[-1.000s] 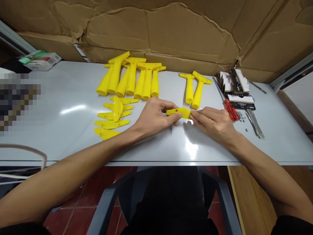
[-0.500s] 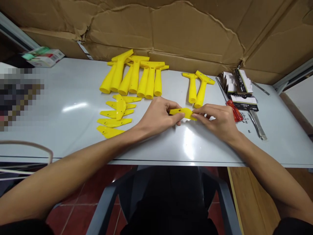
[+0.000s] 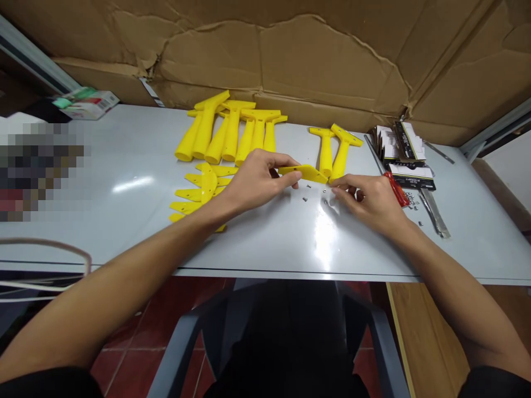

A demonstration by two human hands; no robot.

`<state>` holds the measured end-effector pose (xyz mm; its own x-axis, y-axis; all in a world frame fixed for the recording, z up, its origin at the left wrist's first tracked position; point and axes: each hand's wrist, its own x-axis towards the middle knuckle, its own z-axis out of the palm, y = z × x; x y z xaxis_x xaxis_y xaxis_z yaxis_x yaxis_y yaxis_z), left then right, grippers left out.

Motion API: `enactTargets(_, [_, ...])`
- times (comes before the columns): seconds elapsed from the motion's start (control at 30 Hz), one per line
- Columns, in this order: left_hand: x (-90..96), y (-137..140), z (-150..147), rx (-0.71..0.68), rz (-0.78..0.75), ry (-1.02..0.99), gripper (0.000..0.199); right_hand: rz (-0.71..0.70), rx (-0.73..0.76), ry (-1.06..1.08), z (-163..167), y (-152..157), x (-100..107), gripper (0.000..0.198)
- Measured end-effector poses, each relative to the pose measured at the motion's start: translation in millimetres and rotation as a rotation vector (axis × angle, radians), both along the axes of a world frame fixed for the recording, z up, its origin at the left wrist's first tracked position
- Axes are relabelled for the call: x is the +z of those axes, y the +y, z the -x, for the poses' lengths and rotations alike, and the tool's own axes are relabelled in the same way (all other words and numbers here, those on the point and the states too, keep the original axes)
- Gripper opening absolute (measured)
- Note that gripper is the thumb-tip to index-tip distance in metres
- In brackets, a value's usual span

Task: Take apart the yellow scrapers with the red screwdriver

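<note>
My left hand (image 3: pixel 263 179) pinches a flat yellow plastic scraper cover (image 3: pixel 309 173), tilted so that it shows nearly edge-on above the table. My right hand (image 3: pixel 369 200) is closed in a pinch at the cover's right tip; whatever lies between its fingertips is too small to make out. Below the cover, several small screws and nuts (image 3: pixel 305 199) lie on the tabletop. Similar yellow covers (image 3: pixel 208 182) are spread beside my left wrist, one lying across the others and some partly hidden by my forearm.
Yellow scraper handles (image 3: pixel 230 132) stand grouped at the back left, with two more handles (image 3: pixel 341 157) behind my right hand. Farther right are black-and-white boxes (image 3: pixel 410 176), a red-handled tool (image 3: pixel 397 189), small metal hardware (image 3: pixel 410 200) and a metal knife (image 3: pixel 435 213). Cardboard (image 3: pixel 290 55) lines the back.
My left hand has raised and turned the cover away to the upper left, uncovering the screws and nuts beneath. My right hand has shifted slightly and its fingertips sit lower against the cover's tip.
</note>
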<state>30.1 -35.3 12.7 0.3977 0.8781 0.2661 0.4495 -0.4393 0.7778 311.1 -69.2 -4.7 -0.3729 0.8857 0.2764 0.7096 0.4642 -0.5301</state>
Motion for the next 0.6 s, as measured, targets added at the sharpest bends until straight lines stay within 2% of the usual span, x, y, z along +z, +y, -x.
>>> enactTargets(0.1, [-1.8, -3.1, -4.1, -0.082, 0.003, -0.031, 0.027, -0.023, -0.067, 0.172, 1.8, -2.4, 4.7, 0.042])
enactTargets(0.17, [-2.1, -6.0, -8.4, -0.144, 0.006, -0.066, 0.027, -0.009, -0.022, 0.255, 3.5, -4.2, 6.2, 0.047])
enactTargets(0.3, [3.8, -11.8, -6.8, -0.188, -0.007, -0.072, 0.027, 0.011, 0.021, 0.269, 5.4, -6.7, 3.8, 0.040])
enactTargets(0.37, [10.2, -16.0, 9.2, -0.126, -0.101, -0.009, 0.021, -0.015, -0.006, 0.272, 4.5, -7.2, 3.0, 0.038])
enactTargets(0.47, [15.9, -29.2, 55.6, 0.083, -0.340, 0.080, 0.012, -0.063, -0.016, 0.280, 2.3, -7.6, 4.5, 0.035])
enactTargets(0.53, [12.4, -44.1, 92.7, 0.239, -0.506, 0.091, 0.011, -0.108, -0.007, 0.254, 1.8, -8.2, 6.1, 0.033])
enactTargets(0.6, [2.1, -62.1, 125.1, 0.391, -0.549, 0.105, 0.014, -0.155, 0.003, 0.211, 2.4, -8.9, 7.0, 0.031])
